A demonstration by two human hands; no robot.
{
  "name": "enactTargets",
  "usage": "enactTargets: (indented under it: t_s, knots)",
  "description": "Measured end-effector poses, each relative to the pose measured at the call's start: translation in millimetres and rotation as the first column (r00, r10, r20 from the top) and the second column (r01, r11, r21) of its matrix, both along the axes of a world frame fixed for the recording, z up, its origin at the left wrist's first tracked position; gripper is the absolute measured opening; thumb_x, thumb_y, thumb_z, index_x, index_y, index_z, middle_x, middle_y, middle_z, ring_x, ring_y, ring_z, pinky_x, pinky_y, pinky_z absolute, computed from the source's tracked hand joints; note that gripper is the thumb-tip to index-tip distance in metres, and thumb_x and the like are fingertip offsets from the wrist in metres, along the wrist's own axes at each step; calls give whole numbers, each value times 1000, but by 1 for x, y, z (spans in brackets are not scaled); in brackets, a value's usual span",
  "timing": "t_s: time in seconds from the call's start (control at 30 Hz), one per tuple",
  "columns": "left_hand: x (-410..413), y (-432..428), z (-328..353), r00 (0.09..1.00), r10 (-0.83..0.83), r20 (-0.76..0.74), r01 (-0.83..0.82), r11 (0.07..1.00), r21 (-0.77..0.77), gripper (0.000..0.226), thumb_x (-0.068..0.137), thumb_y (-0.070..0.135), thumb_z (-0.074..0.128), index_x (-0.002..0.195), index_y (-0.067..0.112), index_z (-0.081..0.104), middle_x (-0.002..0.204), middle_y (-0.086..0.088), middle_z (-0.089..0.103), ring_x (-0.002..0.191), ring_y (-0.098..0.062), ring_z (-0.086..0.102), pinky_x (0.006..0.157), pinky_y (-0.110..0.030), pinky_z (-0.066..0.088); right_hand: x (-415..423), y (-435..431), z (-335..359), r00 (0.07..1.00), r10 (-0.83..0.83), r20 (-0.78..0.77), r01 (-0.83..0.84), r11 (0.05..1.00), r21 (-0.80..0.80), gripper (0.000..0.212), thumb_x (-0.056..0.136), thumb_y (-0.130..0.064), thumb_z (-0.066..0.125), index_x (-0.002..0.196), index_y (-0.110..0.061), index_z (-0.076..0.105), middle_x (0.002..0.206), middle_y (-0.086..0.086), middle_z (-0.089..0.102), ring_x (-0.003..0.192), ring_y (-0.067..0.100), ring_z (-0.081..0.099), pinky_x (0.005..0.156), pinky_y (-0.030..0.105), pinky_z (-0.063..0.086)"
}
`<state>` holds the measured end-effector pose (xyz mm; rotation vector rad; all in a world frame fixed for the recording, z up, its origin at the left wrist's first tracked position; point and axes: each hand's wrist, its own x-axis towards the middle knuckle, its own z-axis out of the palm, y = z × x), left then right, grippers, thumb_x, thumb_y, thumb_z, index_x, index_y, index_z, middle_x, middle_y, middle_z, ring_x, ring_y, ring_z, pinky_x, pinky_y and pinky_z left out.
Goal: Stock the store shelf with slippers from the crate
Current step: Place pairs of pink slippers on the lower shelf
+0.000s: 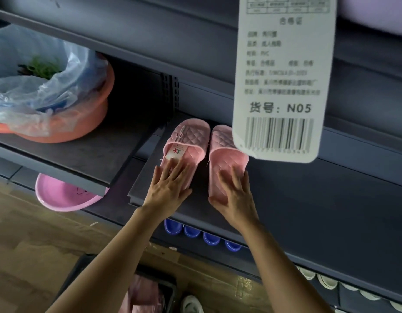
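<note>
Two pink slippers [191,134] of soft-looking moulded plastic, quilted in raised diamonds with a faint sheen, lie on a dark grey matt metal shelf [308,199]. A white matt paper tag [283,75] hangs in front. An orange basin [91,123] and a pink basin [60,197] are smooth, glossy plastic; a thin, crinkled, translucent plastic bag [37,86] fills the orange one. The floor [26,245] looks like wood.

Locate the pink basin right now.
Head view, lower left: the pink basin pokes out under the left shelf, left of the left hand.
</note>
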<state>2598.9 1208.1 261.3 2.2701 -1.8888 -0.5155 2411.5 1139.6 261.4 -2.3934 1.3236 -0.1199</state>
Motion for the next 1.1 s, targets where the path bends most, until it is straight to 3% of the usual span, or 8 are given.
enactTargets:
  t_s: [0.1,0.27,0.43,0.6,0.8,1.1]
  knots:
    - [-6,4,7,1000,28,-2,-28,999,-20,67,96,41,34,141,27,-15,157,3,-6,142,-20,-15,113,-39,-13,-1,2,8,1000,-12,-26,12,1000,3,73,84,-44,60,146,-28,24,158,3,0,143,38,-4,110,54,24]
    - [-12,50,41,989,127,-76,-138,976,-167,61,94,39,42,147,22,17,155,0,13,144,-18,5,115,-35,-3,-13,28,39,1000,-16,1,16,999,-34,62,87,-37,58,142,-22,34,153,4,25,141,25,23,108,41,30]
    - [-14,129,88,981,189,-52,-196,948,-249,57,89,37,51,140,16,37,146,-10,38,135,-28,34,111,-49,27,-22,76,87,996,87,36,-84,993,-88,55,85,-32,62,135,-16,45,141,6,45,127,26,44,101,41,37]
    - [-23,218,139,946,324,-19,-316,906,-283,60,87,44,33,139,14,39,141,-12,44,129,-29,42,106,-45,31,-27,134,131,974,225,13,-221,963,-157,55,86,-32,62,136,-16,46,138,10,47,127,28,45,101,43,38]
    - [-28,323,174,872,488,-22,-473,831,-292,61,87,46,32,141,18,34,145,-8,39,132,-28,38,109,-47,28,-25,204,170,927,375,8,-363,904,-224,57,82,-44,38,128,-14,53,131,13,54,116,31,55,93,45,46]
    - [-41,456,170,618,778,-110,-774,578,-257,63,84,47,33,140,19,35,144,-8,39,130,-29,39,106,-44,29,9,277,169,793,610,-8,-602,781,-164,57,84,-46,38,131,-16,51,133,11,53,121,29,51,98,45,41]
